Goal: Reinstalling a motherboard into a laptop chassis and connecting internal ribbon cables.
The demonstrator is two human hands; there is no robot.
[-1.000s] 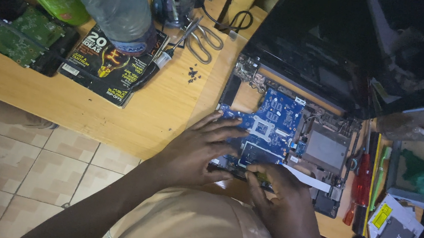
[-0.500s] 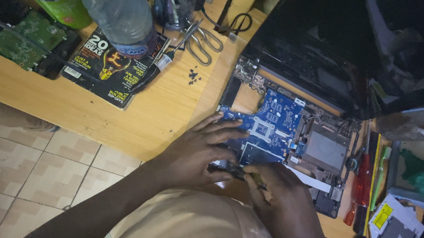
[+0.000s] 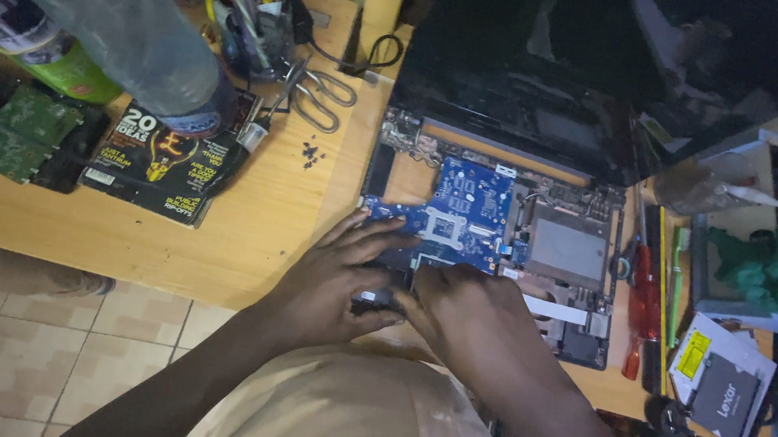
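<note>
An opened laptop base [image 3: 572, 341] lies on the wooden desk with its blue motherboard [image 3: 468, 201] bare. My left hand [image 3: 339, 279] rests flat on the board's near left corner, fingers spread. My right hand [image 3: 473, 320] is curled right beside it over the near edge of the base. It is closed around a thin dark tool [image 3: 378, 304], of which only a short end shows between the two hands. The laptop's dark screen [image 3: 546, 65] leans back behind the base.
A magazine [image 3: 160, 161], a clear plastic bottle [image 3: 119, 26], scissors [image 3: 320, 90] and small black screws [image 3: 309, 154] lie on the left. A green circuit board [image 3: 12, 133] sits at the far left. A red screwdriver [image 3: 643, 300] and a boxed drive [image 3: 720, 383] are on the right.
My right hand has moved up and left, closing against my left hand and covering most of the thin tool. My left hand stays on the board.
</note>
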